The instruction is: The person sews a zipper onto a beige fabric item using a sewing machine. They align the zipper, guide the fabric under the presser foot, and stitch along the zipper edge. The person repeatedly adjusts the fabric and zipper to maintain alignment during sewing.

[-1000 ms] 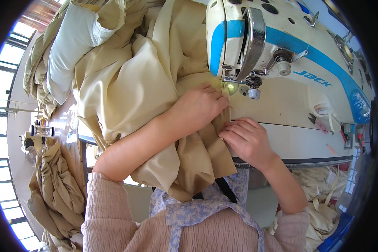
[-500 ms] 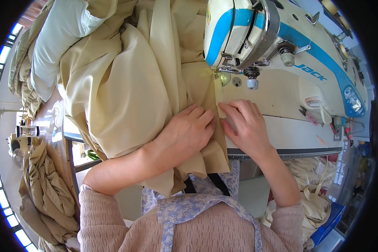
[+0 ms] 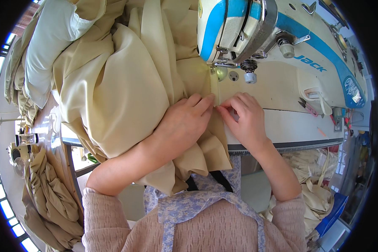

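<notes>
A large heap of beige fabric lies on the sewing table, its right edge running up to the needle area of a white and blue sewing machine. Along that edge shows a narrow, paler toothed strip that looks like a zipper tape. My left hand rests over the fabric with its fingers bent and gathered at the edge. Right beside it, my right hand pinches the same edge between thumb and forefinger. The fingertips of both hands nearly meet, partly hiding the edge there.
Pink-handled snips lie on the table under the machine arm. More beige cloth is piled at the lower left, and pale cloth sits below the table at right. White cloth lies at the upper left.
Both hands have shifted slightly up along the fabric edge and closer together. My right thumb and forefinger, apart before, have closed on the edge. The whole view has shifted a little.
</notes>
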A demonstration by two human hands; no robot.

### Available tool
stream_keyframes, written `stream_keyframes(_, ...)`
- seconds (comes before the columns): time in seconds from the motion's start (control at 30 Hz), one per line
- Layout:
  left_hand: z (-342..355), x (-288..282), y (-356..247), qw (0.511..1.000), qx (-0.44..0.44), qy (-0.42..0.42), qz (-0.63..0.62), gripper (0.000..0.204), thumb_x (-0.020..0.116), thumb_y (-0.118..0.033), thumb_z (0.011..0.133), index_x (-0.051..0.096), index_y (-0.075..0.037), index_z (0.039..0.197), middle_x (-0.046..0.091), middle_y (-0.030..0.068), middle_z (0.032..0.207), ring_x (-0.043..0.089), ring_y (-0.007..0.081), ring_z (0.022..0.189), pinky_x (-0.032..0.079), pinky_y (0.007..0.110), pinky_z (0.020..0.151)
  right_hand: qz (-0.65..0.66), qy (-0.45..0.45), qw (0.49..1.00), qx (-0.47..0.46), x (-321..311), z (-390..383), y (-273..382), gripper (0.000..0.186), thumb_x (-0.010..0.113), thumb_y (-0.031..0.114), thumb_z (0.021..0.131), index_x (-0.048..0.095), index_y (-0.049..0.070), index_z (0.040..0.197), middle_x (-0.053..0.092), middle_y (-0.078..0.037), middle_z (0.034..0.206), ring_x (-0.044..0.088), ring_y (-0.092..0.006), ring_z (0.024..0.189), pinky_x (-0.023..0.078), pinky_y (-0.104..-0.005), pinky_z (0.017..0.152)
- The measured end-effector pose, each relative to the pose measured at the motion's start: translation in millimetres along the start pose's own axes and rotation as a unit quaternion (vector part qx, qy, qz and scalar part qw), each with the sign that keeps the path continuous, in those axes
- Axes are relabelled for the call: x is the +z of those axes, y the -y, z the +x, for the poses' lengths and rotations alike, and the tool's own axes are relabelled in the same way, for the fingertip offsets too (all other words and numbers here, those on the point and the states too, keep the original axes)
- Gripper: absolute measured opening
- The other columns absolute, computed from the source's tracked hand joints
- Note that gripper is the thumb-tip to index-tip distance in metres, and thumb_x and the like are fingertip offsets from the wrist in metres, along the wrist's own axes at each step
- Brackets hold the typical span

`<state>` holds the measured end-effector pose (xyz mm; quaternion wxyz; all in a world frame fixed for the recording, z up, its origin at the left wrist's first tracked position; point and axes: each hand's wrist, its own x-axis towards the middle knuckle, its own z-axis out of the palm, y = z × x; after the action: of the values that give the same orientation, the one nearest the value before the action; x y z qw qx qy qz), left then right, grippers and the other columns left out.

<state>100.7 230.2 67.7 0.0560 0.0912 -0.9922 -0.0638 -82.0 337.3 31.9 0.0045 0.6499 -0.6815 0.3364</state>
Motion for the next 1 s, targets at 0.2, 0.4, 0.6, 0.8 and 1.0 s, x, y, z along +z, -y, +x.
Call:
stream_keyframes(0.2,-1.9,-2.7,0.0,1.000,0.000,-0.002,0.013,0.050,0.062,-0.004,0.079,0.063,0.004,0.128,0.059,0.0111,0.143,0.060,0.0245,0.113,0.054,0.032,0.097,-0.029,0.004,0.997,0.066,6.3,7.7,5.4,0.021,0.078,0.013,0.083,0.058,0.010,0.079,0.062,-0.001,0.069,0.063,-0.0238,0.069,0.048,-0.0395,0.067)
stream_keyframes(0.4,-0.5,3.5,0.2,0.999,0.011,-0.027,0.026,0.050,0.062,-0.005,0.078,0.064,0.003,0.127,0.059,0.0118,0.142,0.061,0.0244,0.112,0.056,0.032,0.095,-0.046,0.029,0.996,0.072,5.9,8.7,3.3,0.020,0.079,0.013,0.082,0.059,0.010,0.083,0.064,-0.001,0.072,0.065,-0.0231,0.070,0.049,-0.0394,0.069)
stream_keyframes(0.6,-1.1,1.1,-1.0,1.000,0.004,-0.008,0.021,0.048,0.063,-0.005,0.078,0.065,0.004,0.125,0.059,0.0133,0.142,0.062,0.0239,0.111,0.056,0.032,0.095,-0.013,0.017,1.000,0.013,-1.3,2.7,5.1,0.019,0.079,0.011,0.079,0.065,0.010,0.092,0.060,-0.003,0.090,0.065,-0.0238,0.084,0.050,-0.0402,0.072)
stream_keyframes(0.8,-0.1,-2.6,0.9,1.000,0.015,-0.013,0.021,0.048,0.063,-0.004,0.078,0.064,0.004,0.125,0.060,0.0117,0.141,0.061,0.0234,0.109,0.056,0.031,0.093,-0.032,0.010,0.999,-0.039,1.9,3.5,-4.6,0.015,0.079,0.011,0.081,0.065,0.009,0.086,0.057,-0.004,0.089,0.063,-0.0251,0.083,0.049,-0.0397,0.071)
stream_keyframes(1.0,0.3,-3.9,2.3,1.000,0.018,-0.005,0.022,0.049,0.063,-0.004,0.077,0.065,0.005,0.125,0.061,0.0111,0.141,0.061,0.0229,0.108,0.056,0.031,0.092,-0.020,0.072,0.997,0.032,-1.1,14.3,-3.3,0.013,0.076,0.012,0.085,0.064,0.007,0.082,0.062,-0.007,0.084,0.065,-0.0285,0.076,0.050,-0.0409,0.070)
